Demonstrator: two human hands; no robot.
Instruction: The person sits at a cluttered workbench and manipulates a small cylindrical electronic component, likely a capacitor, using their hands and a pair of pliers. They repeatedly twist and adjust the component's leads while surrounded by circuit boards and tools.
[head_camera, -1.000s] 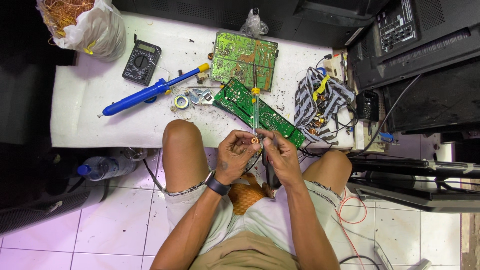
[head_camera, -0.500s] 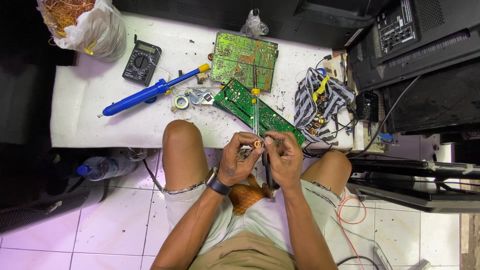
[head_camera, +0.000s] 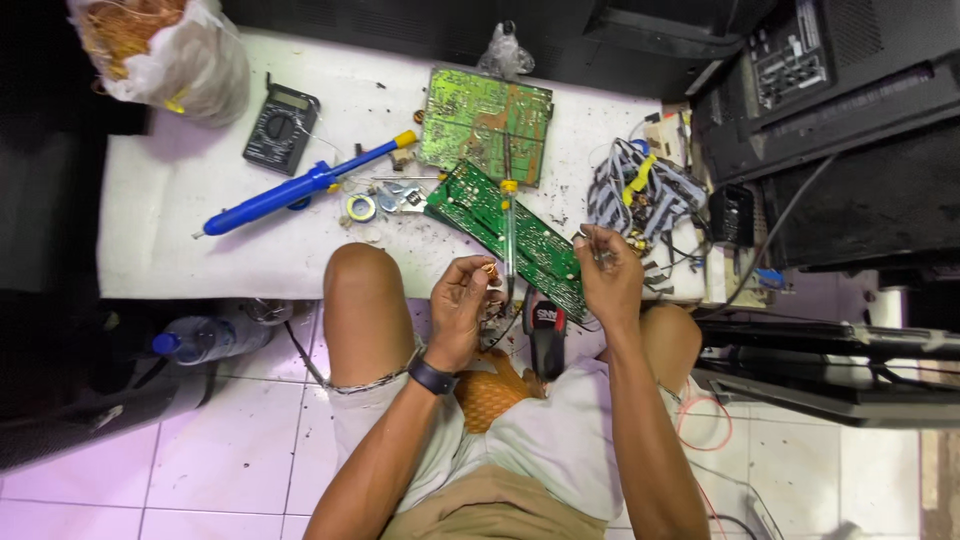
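Note:
My left hand (head_camera: 460, 302) is raised over my knees and pinches a small copper-coloured coil part (head_camera: 488, 268) between thumb and fingers. Off to the right, my right hand (head_camera: 608, 272) hovers over the near end of the dark green circuit board (head_camera: 480, 208), fingertips pinched on a tiny piece too small to make out. Between the hands a soldering iron (head_camera: 510, 225) with a yellow collar lies across that board, its black handle (head_camera: 545, 338) resting at my lap. A lighter green board (head_camera: 485, 122) lies behind it.
On the white work surface (head_camera: 190, 255) lie a blue desoldering pump (head_camera: 295, 190), a multimeter (head_camera: 280, 128), a solder roll (head_camera: 360, 208), a grey wire bundle (head_camera: 640, 195) and a plastic bag of copper wire (head_camera: 165, 50). Black screens (head_camera: 850, 130) crowd the right. A bottle (head_camera: 205, 338) lies on the tiled floor.
My hands were together in front of my lap. The right hand has pulled away to the right over the board's end, while the left hand keeps the copper part.

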